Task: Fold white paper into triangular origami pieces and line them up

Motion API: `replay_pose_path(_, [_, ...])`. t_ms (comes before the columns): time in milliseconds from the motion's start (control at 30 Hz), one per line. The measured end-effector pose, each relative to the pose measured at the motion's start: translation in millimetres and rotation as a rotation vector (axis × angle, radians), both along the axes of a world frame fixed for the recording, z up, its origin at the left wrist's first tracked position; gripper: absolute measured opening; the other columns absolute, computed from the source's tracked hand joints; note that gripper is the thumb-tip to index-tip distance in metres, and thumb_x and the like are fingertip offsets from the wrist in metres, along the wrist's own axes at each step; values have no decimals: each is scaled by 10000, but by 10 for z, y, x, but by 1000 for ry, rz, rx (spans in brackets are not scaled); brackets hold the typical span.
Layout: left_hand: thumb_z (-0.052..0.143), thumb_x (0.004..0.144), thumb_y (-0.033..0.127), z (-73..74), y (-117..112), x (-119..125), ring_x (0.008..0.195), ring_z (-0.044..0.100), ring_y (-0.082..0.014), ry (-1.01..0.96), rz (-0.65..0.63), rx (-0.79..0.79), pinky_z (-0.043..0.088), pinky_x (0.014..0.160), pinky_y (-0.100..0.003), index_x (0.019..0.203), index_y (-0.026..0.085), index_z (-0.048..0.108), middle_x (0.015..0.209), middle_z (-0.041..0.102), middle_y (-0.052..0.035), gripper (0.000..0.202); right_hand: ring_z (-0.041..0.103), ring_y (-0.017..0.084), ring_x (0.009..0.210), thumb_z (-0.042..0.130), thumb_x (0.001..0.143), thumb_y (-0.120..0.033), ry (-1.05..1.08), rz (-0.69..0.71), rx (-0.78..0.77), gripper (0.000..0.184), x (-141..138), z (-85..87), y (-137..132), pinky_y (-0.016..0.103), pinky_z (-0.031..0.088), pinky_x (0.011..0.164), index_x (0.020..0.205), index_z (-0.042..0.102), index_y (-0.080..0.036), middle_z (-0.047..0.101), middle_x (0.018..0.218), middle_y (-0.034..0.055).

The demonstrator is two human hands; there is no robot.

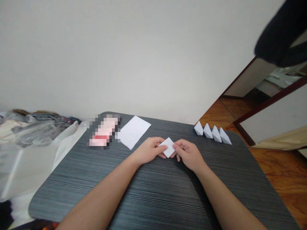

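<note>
A small folded white paper piece [168, 147] is held between both hands over the dark striped table [148, 191]. My left hand [150, 150] pinches its left edge, thumb on top. My right hand [187, 153] pinches its right corner. Both hands rest near the table's middle, fingers curled under the paper.
A stack of white paper sheets [134, 131] lies behind my left hand. Several folded white paper pyramids [212, 133] stand in a row at the back right. A blurred pink and white object [104, 131] lies at the back left. Plastic bags [31, 137] crowd the left side. Wooden floor [283, 166] is at right.
</note>
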State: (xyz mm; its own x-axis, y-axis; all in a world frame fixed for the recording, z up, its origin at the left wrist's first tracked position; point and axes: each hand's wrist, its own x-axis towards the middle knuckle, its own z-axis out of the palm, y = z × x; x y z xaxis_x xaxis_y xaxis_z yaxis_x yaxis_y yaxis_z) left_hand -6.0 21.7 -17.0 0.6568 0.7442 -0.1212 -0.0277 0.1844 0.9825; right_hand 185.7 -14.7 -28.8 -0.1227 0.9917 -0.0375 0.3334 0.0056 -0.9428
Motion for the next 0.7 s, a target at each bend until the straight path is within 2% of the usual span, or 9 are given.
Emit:
replay_pose_path(200, [621,767,308,13,-19,13,728,652,-170,99,5,36,557,662,-306,905,101,616,813,661,-83,249,460,93,390,494,878,-358,-48,-27,31,219,-25,37,-7,204,348,400,805,594,-178,644,562,7])
replay_pose_path(367, [597,778,318,23,-23,0,675,660,-164,141,-9,51,546,634,-288,874,111,602,750,670,-73,229,509,116,476,516,862,-312,-96,0,114,200,-20,98,-7,228,392,494,760,627,-180,579,521,-11])
replay_pose_path(533, [570,784,317,63,-43,-23,644,656,-158,224,-62,177,518,614,-263,816,123,599,735,680,-57,199,524,122,538,539,846,-299,-42,24,149,158,-32,117,14,241,410,520,824,644,-182,582,676,6])
replay_pose_path(700, [546,794,295,76,-53,-26,639,656,-156,254,-78,239,512,595,-253,804,130,588,721,680,-45,170,512,137,616,518,865,-265,-148,66,253,223,-50,170,19,255,401,598,698,639,-181,526,642,4])
